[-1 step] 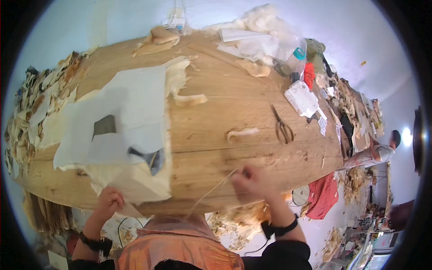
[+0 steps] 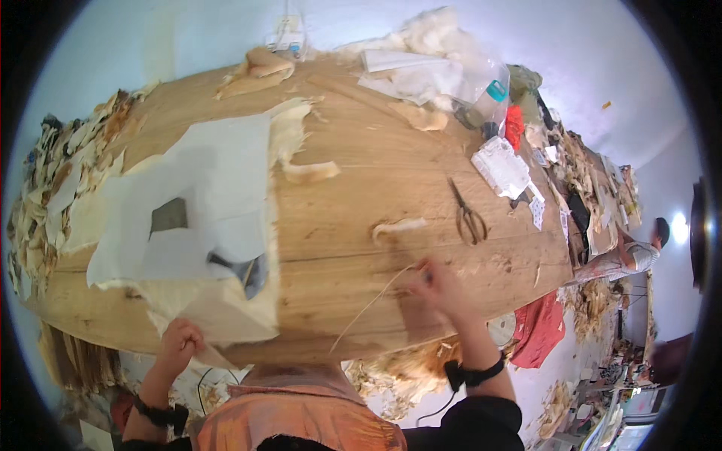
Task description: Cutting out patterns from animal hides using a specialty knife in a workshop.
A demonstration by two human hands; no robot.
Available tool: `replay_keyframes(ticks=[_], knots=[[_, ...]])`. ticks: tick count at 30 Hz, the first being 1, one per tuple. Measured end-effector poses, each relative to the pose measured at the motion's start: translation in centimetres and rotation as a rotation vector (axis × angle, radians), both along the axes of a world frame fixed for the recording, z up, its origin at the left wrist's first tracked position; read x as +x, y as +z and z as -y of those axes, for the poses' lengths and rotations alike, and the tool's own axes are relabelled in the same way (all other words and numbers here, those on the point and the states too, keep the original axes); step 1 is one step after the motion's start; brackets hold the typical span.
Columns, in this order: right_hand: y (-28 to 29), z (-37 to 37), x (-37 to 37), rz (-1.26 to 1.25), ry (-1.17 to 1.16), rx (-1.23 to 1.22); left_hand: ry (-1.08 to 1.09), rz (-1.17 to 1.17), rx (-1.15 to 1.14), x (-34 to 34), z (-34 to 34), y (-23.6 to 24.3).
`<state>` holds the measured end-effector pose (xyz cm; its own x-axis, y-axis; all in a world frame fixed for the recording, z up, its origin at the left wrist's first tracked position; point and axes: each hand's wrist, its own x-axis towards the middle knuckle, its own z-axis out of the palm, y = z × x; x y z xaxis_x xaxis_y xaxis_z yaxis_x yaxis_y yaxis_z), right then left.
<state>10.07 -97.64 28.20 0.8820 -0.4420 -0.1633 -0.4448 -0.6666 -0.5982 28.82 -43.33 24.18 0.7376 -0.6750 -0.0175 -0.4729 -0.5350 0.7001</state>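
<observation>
Over the brown wooden tabletop point(image 2: 346, 248), I see the right hand point(image 2: 438, 289) pinching thin pale thread point(image 2: 368, 305): likely light, limp; grip its end. Left hand point(image 2: 180, 344) curled, hold unclear.

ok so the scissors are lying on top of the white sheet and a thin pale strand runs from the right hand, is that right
Not quite: the head view shows the scissors on the wooden table, right of the white sheet. A thin pale strand does run from the right hand.

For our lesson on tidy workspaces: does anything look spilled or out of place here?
Yes: fluffy tan scraps lie strewn on the pale floor beside the wooden table, looking dropped rather than put away.
</observation>
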Motion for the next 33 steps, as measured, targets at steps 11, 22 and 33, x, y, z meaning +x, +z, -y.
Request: replay_keyframes(ticks=[11,22,33], knots=[[0.0,31.0,5.8,-0.294,-0.293,-1.042,0.186,0.093,0.047,-4.7,6.0,3.6],[0.8,27.2,10.6,-0.104,-0.13,-1.246,0.378,0.034,0.015,-4.6,5.7,4.1],[2.7,-1.0,10.6,-0.147,0.497,-0.064,0.489,0.403,0.059,3.7,1.6,5.5]])
